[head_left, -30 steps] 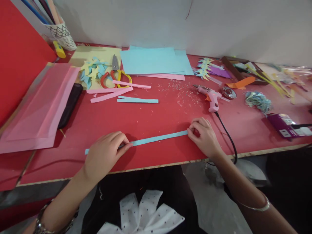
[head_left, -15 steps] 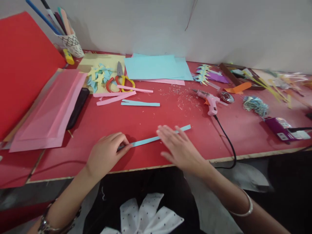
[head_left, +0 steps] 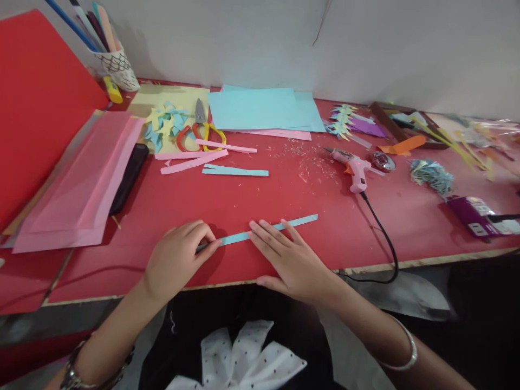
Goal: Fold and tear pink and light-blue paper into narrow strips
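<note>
A narrow light-blue paper strip lies slantwise on the red tabletop near its front edge. My left hand pinches the strip's left end between thumb and fingers, and that end is partly hidden by the hand. Flat across the strip's middle rests my right hand, its fingers stretched out. The strip's right end sticks out past those fingertips. Farther back lie more light-blue strips and several pink strips. Scissors with red and yellow handles lie beside them.
A pink glue gun with a black cord lies at the right, near a purple power box. Blue paper sheets lie by the wall. At left are pink sheets, a black case and a pen cup.
My right hand has moved left and slightly toward me, coming down flat on the strip. The strip's right end sits slightly lower. My left hand keeps its pinch in place.
</note>
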The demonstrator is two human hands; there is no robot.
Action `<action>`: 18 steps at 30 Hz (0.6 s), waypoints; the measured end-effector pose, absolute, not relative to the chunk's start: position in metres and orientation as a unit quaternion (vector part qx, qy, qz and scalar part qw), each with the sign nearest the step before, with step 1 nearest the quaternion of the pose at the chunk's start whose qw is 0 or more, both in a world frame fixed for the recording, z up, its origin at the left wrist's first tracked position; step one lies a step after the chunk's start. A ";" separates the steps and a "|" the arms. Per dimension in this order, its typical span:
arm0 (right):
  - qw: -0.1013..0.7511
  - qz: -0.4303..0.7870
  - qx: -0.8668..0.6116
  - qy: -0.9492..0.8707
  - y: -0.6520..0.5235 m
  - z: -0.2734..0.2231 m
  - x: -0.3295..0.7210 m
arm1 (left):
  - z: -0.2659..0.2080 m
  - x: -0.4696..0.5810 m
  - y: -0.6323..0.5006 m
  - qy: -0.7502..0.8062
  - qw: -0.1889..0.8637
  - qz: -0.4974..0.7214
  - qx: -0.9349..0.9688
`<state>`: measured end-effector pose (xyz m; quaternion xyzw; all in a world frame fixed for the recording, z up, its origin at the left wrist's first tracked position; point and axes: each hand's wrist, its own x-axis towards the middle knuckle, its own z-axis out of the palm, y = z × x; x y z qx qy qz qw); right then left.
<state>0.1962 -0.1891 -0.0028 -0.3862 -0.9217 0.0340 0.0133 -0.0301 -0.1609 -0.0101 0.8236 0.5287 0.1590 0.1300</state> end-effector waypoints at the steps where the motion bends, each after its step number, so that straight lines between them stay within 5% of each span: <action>1: 0.012 0.034 -0.395 -0.918 -0.189 -0.003 0.201 | -0.010 -0.031 -0.161 0.530 0.132 0.158 0.822; 18: 0.002 0.002 -0.515 -0.857 -0.192 -0.006 0.247 | -0.013 -0.054 -0.164 0.561 0.145 0.187 0.794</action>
